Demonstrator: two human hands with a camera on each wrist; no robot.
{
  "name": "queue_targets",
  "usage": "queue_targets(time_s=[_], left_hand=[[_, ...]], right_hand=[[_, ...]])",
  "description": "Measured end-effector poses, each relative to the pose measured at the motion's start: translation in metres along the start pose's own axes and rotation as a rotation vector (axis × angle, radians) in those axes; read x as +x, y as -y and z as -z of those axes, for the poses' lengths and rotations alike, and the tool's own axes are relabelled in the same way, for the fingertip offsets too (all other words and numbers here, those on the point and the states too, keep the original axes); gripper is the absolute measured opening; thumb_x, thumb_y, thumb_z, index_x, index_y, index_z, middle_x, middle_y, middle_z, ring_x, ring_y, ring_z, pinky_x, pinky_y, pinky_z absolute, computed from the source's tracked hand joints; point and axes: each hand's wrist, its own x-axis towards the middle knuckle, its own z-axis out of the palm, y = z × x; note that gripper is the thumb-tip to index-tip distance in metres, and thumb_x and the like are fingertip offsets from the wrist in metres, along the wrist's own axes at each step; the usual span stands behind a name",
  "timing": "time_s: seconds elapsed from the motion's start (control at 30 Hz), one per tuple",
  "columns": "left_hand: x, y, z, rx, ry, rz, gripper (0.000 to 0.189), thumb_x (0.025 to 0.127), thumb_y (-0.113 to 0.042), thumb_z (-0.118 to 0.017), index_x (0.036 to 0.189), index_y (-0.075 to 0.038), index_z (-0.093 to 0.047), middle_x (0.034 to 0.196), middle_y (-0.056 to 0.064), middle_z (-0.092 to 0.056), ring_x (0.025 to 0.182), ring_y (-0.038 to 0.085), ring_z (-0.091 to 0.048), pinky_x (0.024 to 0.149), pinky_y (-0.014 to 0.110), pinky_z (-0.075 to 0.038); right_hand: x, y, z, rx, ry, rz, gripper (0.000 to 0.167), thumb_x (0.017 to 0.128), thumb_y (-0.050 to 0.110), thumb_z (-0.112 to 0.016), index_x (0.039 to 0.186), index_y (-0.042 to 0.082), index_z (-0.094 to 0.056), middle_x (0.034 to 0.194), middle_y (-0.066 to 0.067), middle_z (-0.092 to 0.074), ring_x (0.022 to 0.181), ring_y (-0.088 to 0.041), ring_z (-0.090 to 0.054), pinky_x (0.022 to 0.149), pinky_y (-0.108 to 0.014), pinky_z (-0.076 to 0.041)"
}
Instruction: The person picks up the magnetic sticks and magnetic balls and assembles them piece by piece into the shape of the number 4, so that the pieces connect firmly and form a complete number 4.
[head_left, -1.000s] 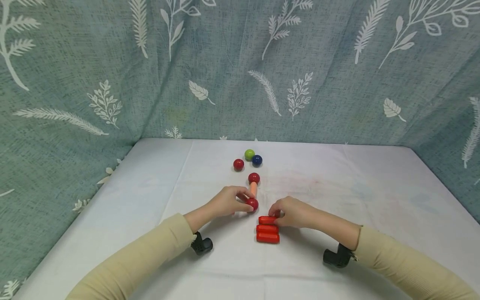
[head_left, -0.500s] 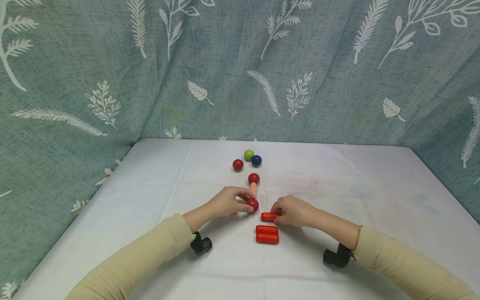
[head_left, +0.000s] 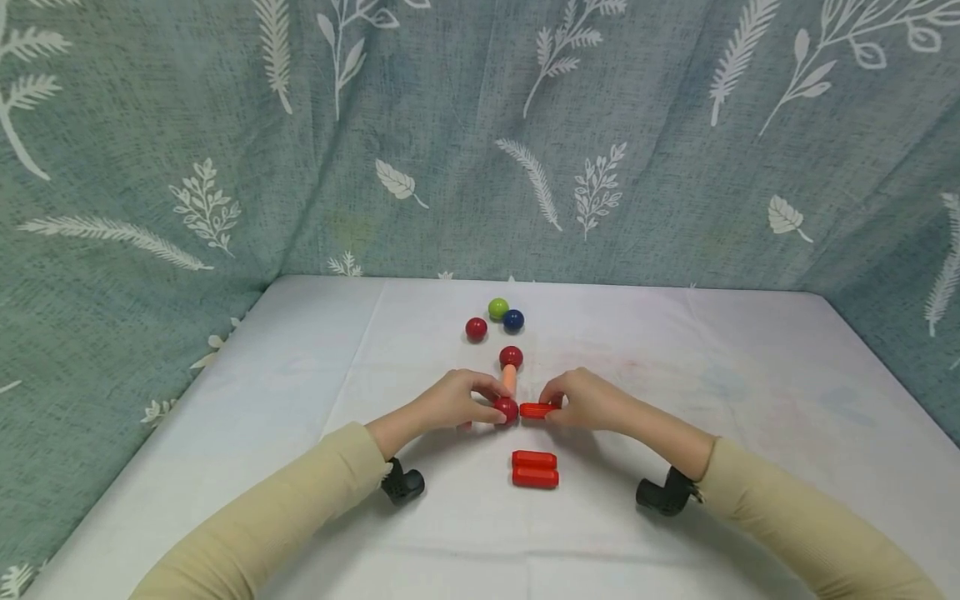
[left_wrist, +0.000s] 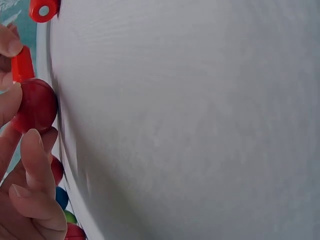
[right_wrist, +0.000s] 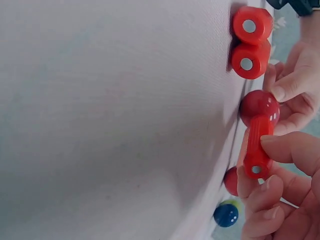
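Note:
My left hand [head_left: 461,402] pinches a glossy red ball [head_left: 506,411] between thumb and fingers. From that ball a peach-orange rod [head_left: 509,380] runs back to another red ball [head_left: 511,357]. My right hand [head_left: 588,400] pinches a short red rod [head_left: 534,411] by its outer part, and the rod's free end is right at the held ball. In the right wrist view the red rod [right_wrist: 259,145] has a round silvery metal disc in its end and overlaps the ball [right_wrist: 259,106]. A small pinkish bit [head_left: 466,425] shows under my left hand, mostly hidden.
Two more red rods [head_left: 535,469] lie side by side in front of the hands. Farther back sit a loose red ball [head_left: 476,329], a green ball [head_left: 498,308] and a blue ball [head_left: 513,321]. A leaf-patterned curtain [head_left: 465,167] hangs behind the white-covered table [head_left: 675,367].
My right hand has lifted the red rod away from the other two and carried it back, level with the held ball. The left hand has stayed on its ball.

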Motion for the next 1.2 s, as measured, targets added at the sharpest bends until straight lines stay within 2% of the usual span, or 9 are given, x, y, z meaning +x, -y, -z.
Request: queue_targets(time_s=[0.17, 0.43, 0.87, 1.07, 1.2], left_hand=[[-0.001, -0.0016, -0.0005, -0.008, -0.006, -0.017, 0.028, 0.077, -0.017, -0.074, 0.104, -0.017, -0.067, 0.099, 0.0, -0.065, 0.047, 0.013, -0.045, 0.046, 0.023, -0.04], [-0.0016, -0.0034, -0.0019, -0.011, -0.016, 0.015, 0.029, 0.077, -0.018, -0.074, 0.105, -0.017, -0.067, 0.094, -0.002, -0.063, 0.051, 0.013, -0.047, 0.047, 0.023, -0.041], [0.0004, -0.0003, -0.0034, -0.009, -0.018, 0.017, 0.03, 0.077, -0.02, -0.074, 0.106, -0.018, -0.067, 0.095, -0.002, -0.063, 0.051, 0.012, -0.046, 0.048, 0.023, -0.04], [0.0003, -0.0002, -0.0033, -0.006, -0.019, 0.006, 0.03, 0.077, -0.02, -0.074, 0.106, -0.018, -0.067, 0.095, -0.002, -0.064, 0.051, 0.012, -0.046, 0.048, 0.023, -0.041], [0.0, -0.0017, -0.0029, -0.002, -0.019, 0.009, 0.03, 0.077, -0.019, -0.074, 0.106, -0.018, -0.067, 0.097, -0.001, -0.064, 0.05, 0.013, -0.046, 0.047, 0.023, -0.04]], right_hand=[[0.0022, 0.0002, 0.0, -0.005, 0.002, 0.003, 0.012, 0.077, 0.007, -0.068, 0.089, 0.007, -0.07, 0.073, 0.004, -0.063, 0.067, -0.011, -0.049, 0.061, -0.022, -0.043], [0.0004, 0.0009, -0.0002, 0.009, 0.004, -0.01, 0.014, 0.077, 0.006, -0.069, 0.091, 0.006, -0.07, 0.076, 0.003, -0.065, 0.069, -0.011, -0.05, 0.063, -0.022, -0.044], [-0.0002, 0.0003, -0.0023, 0.036, 0.005, -0.022, 0.015, 0.078, 0.006, -0.068, 0.093, 0.005, -0.07, 0.076, 0.002, -0.065, 0.068, -0.011, -0.051, 0.06, -0.021, -0.044], [-0.0001, -0.0011, -0.0019, 0.03, 0.005, -0.009, 0.017, 0.078, 0.006, -0.068, 0.095, 0.005, -0.07, 0.079, 0.001, -0.066, 0.07, -0.011, -0.052, 0.063, -0.022, -0.046], [0.0027, -0.0046, 0.0053, 0.039, 0.008, -0.046, 0.022, 0.08, 0.009, -0.067, 0.101, 0.004, -0.068, 0.086, -0.002, -0.067, 0.076, -0.013, -0.055, 0.067, -0.024, -0.049]])
